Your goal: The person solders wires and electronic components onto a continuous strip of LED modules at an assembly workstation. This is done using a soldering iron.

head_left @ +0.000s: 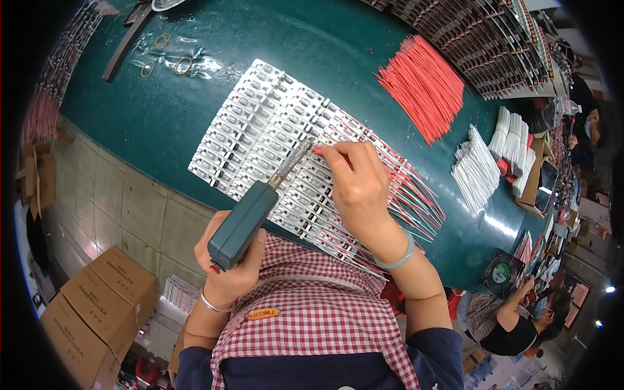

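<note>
Green bench (195,110), workshop. Left hand (227,266) grips soldering iron (250,218), tip at boards (260,130). Right hand (357,182) pinches red wire (318,149) against board row. Likely soldering leads, mid-row; next joint needs steady wire, precise tip contact.

Bright overhead light glares off the green table (195,104); fisheye bending and black vignette ring the edges.

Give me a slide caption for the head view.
Left hand holds soldering iron; right hand places red wire on white parts.
</note>
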Tool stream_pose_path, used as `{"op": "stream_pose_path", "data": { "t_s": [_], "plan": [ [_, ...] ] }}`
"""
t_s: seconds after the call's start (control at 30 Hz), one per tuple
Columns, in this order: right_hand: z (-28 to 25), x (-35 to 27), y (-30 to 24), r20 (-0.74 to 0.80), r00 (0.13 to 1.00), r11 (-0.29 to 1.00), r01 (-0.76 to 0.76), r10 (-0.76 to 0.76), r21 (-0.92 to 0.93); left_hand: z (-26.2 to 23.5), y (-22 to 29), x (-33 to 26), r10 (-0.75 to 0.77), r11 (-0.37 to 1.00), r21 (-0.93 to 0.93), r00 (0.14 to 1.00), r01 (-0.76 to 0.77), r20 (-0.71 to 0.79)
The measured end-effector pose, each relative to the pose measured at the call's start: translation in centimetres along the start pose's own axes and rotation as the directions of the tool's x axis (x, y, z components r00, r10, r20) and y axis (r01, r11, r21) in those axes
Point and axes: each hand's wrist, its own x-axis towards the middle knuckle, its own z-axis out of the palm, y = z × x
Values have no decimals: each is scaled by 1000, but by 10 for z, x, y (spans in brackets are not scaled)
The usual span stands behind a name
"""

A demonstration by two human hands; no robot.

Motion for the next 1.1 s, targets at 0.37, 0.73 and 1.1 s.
{"op": "stream_pose_path", "data": {
  "t_s": [0.37, 0.73, 1.1],
  "plan": [
    [4, 5, 2, -34, 999, 999, 41, -40, 22, 0, -3, -1, 1, 1000, -5, 1000, -1, 6],
    [5, 5, 2, -23, 999, 999, 36, -36, -12, 0, -3, 1, -18, 1000, -23, 1000, 18, 14],
    [4, 6, -2, -7, 1000, 999, 16, -16, -28, -5, -9, -17, -204, 955, -230, 977, 185, -58]
  ]
}}
